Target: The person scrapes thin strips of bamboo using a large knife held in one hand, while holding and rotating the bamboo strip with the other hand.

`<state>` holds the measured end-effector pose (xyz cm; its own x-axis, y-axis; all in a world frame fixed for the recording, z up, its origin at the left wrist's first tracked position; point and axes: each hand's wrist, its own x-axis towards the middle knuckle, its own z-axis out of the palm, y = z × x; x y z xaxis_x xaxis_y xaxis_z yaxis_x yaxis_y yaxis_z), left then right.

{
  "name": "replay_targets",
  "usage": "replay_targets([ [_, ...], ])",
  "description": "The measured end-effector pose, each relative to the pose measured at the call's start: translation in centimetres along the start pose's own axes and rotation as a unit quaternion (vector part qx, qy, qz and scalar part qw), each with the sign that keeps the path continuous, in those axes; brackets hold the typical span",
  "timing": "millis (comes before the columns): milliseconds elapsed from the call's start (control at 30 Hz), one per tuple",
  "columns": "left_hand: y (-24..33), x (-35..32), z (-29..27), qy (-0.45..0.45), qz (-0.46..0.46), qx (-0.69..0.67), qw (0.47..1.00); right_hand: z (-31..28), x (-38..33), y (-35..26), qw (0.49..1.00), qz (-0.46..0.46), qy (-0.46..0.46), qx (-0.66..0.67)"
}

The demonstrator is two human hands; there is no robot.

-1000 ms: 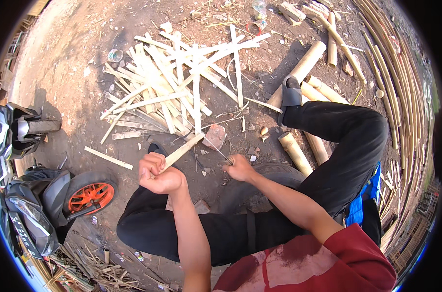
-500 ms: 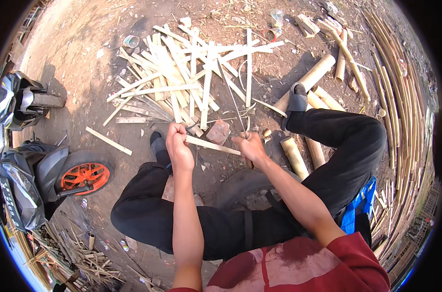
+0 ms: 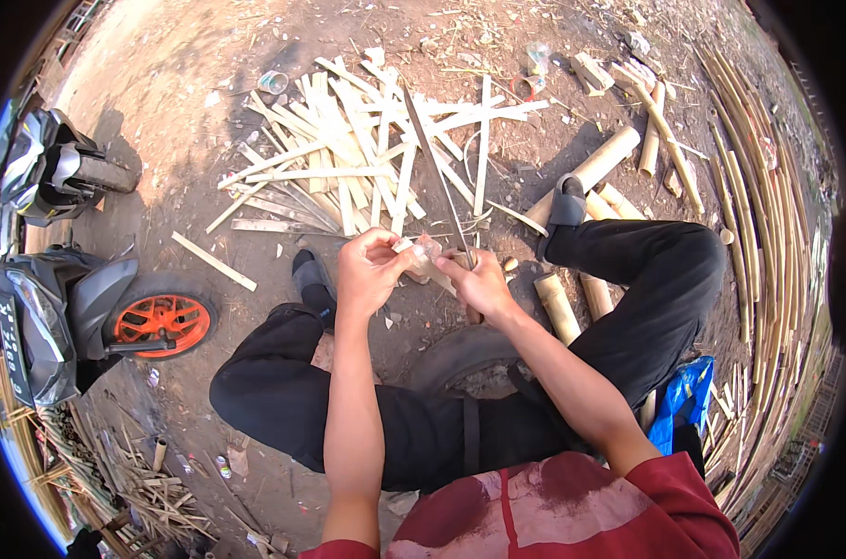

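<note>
Strips (image 3: 325, 173) left of poles (image 3: 775, 200)

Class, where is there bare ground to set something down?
Mostly bare ground lies between the grey tyre and the strip pile, and again between the orange wheel and left shoe, below the loose strip. It is crowded at the strip pile, with the knife held in front, and at right, where bamboo poles lie side by side.

I've got a motorbike (image 3: 88, 298) with an orange rim (image 3: 153, 310) at 9 o'clock from view centre, second motorbike (image 3: 60, 172) between 9 and 10. Clear cup (image 3: 273, 83) on the dirt (image 3: 181, 186) at 11, pale block (image 3: 591, 73) at 1. Blue plastic (image 3: 679, 401) out at 4, tyre (image 3: 439, 356) close in at 5.
</note>
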<state>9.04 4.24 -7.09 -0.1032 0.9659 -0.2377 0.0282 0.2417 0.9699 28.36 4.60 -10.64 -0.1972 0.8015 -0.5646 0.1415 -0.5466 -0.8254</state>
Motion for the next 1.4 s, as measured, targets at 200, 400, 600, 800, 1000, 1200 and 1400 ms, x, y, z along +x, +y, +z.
replay_targets([
  [200, 2.2, -0.3, -0.1, 0.015, 0.073, -0.107, 0.991, -0.5, -2.1, -3.7, 0.994, -0.067, -0.056, -0.066],
  [400, 3.9, -0.8, 0.6, 0.059, 0.104, -0.125, 0.985, -0.3, -1.6, -4.2, 0.986, -0.12, -0.091, -0.069],
  [600, 3.2, -0.3, 0.1, 0.084, 0.092, -0.129, 0.984, -0.5, -0.7, -4.6, 0.985, -0.146, -0.071, -0.054],
  [800, -3.4, -1.1, 2.3, -0.027, -0.09, 0.056, 0.994, -2.9, 1.8, -10.7, 0.977, -0.186, 0.071, 0.083],
  [1000, -4.9, -4.5, 4.8, -0.249, -0.221, -0.036, 0.942, -8.6, 6.9, -13.9, 0.918, -0.251, 0.209, 0.225],
  [1200, -2.5, -5.6, 4.4, -0.196, -0.331, -0.145, 0.911, -9.8, 6.2, -11.3, 0.943, -0.197, 0.239, 0.124],
  [1400, -2.8, -4.0, 3.7, -0.086, -0.321, -0.208, 0.92, -7.0, -0.4, -4.8, 0.917, -0.182, 0.025, -0.355],
])
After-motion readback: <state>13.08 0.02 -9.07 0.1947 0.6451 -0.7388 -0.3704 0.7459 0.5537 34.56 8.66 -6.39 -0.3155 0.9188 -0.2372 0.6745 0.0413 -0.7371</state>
